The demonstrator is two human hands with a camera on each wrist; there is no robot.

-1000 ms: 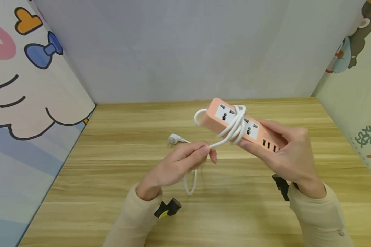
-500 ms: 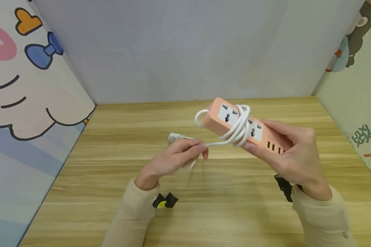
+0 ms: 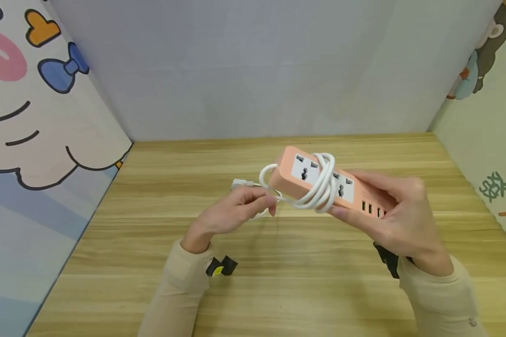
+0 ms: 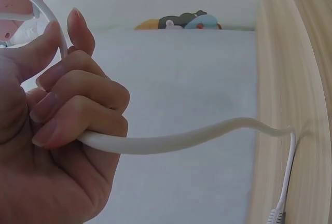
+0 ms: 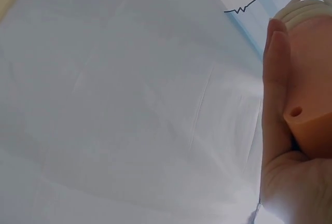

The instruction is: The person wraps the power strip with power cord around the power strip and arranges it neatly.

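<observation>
An orange-pink power strip [image 3: 293,180] with white socket faces is held up at a slant above the table. My right hand [image 3: 398,213] grips its lower right end, near the row of USB ports. White power cord [image 3: 323,187] is wound several times around the strip's middle. To the left, my left hand [image 3: 236,210] holds the loose stretch of cord. In the left wrist view the fingers [image 4: 85,97] curl round the cord [image 4: 155,143], which runs out to the tabletop. The white plug [image 3: 241,183] lies on the table just behind the left hand.
The wood-grain table [image 3: 312,285] ends at a pale back wall [image 3: 253,70]. Cartoon-printed panels stand on the left [image 3: 46,112] and right. Each wrist carries a small black camera, such as the left camera [image 3: 221,266].
The left hand has moved slightly left and up along the table, holding the cord. The power strip's left end has dipped a little, and less loose cord hangs below the left hand.
</observation>
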